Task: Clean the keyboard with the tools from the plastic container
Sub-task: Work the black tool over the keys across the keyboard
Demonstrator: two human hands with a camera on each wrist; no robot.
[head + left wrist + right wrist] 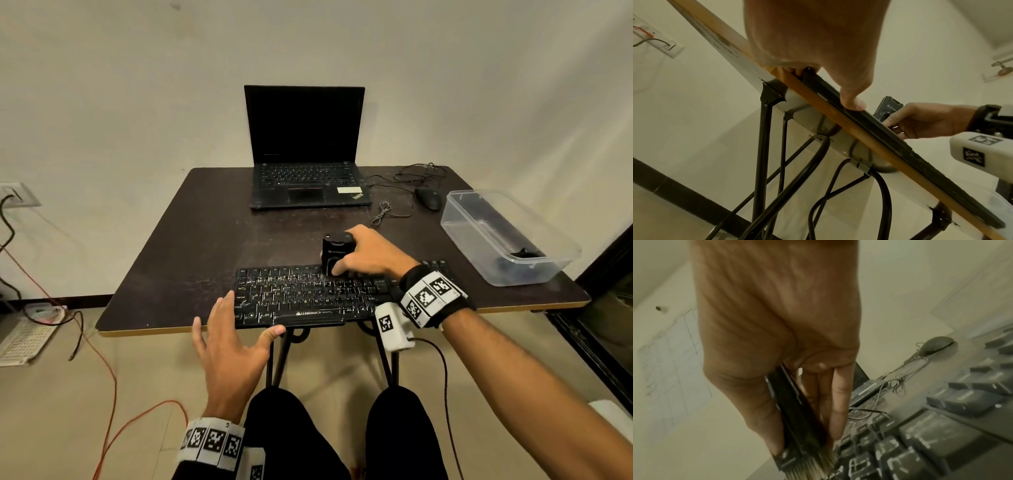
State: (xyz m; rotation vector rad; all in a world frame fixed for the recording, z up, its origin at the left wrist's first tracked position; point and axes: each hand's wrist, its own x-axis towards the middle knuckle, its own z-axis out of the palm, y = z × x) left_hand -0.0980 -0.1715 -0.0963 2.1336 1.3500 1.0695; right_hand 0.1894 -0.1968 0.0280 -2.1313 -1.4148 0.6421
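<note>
A black keyboard (308,296) lies at the table's near edge. My right hand (359,255) grips a black cleaning brush (335,251) upright over the keyboard's top rows. In the right wrist view the brush (797,421) sits between thumb and fingers, and its pale bristles (816,467) touch the keys (900,451). My left hand (233,329) steadies the keyboard's left front corner, fingers spread, thumb on the front edge. In the left wrist view that thumb (853,100) presses the keyboard's edge (879,126). The clear plastic container (507,236) stands at the right.
An open laptop (305,150) sits at the table's back, with a black mouse (428,198) and tangled cables (394,202) to its right. The dark table (191,246) ends just below the keyboard. Orange and black cables run across the floor at left.
</note>
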